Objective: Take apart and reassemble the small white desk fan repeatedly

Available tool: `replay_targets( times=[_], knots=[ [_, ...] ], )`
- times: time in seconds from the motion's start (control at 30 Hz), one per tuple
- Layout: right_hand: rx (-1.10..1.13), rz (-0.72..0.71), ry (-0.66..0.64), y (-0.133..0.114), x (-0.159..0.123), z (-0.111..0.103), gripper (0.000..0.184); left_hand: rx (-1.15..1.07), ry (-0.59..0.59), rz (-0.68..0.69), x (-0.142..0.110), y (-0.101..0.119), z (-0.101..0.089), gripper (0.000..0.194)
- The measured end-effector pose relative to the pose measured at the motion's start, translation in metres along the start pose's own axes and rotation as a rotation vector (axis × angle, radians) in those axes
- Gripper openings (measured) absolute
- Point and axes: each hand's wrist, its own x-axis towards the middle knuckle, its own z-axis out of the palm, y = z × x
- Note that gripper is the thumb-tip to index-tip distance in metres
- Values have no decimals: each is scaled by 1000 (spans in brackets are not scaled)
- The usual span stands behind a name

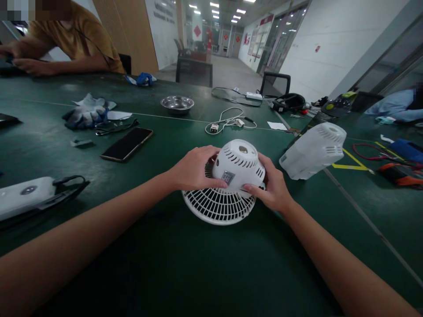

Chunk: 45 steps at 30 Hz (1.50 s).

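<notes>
Between my hands is a white fan motor housing [238,159] with slotted vents, a round opening on top and a small label on its side. Under it, a round white fan grille [220,210] lies on the green table. My left hand [198,171] wraps round the housing's left side, thumb near the label. My right hand [271,185] grips the right side, with its thumb at the lower rim. Fingers at the back of the housing are partly hidden. To the right stands another white vented plastic part [313,150], tilted and apart from my hands.
A phone [127,144], work gloves [87,113] and a white device [28,197] lie at left. Behind the housing are a metal bowl [177,104] and a coiled cable [228,122]. An orange-black tool [401,174] lies at right. A person [71,42] sits across the table.
</notes>
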Motion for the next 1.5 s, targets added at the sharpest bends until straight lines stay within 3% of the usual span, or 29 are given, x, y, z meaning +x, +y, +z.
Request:
replay_targets(
  times=[0.23, 0.67, 1.0, 1.1, 1.2, 1.37, 1.5],
  knots=[
    [-192, -50, -50, -5, -1, -7, 88, -92, -64, -1, 0, -3, -2, 60],
    [-76, 45, -109, -11, 1, -8, 93, -98, -56, -13, 0, -1, 3, 72],
    [-179, -23, -43, -12, 1, 2, 100, -97, -60, 9, 0, -5, 1, 65],
    [-177, 3, 3, -17, 0, 5, 109, -127, -1, -6, -2, -4, 2, 64],
    [-66, 50, -22, -24, -5, 9, 112, -243, 62, 16, -4, -4, 5, 73],
    [141, 110, -97, -26, -11, 11, 104, -398, 42, 135, -8, -10, 9, 115],
    [219, 191, -125, -22, -9, 10, 110, -351, 94, 180, -7, -13, 13, 121]
  ],
)
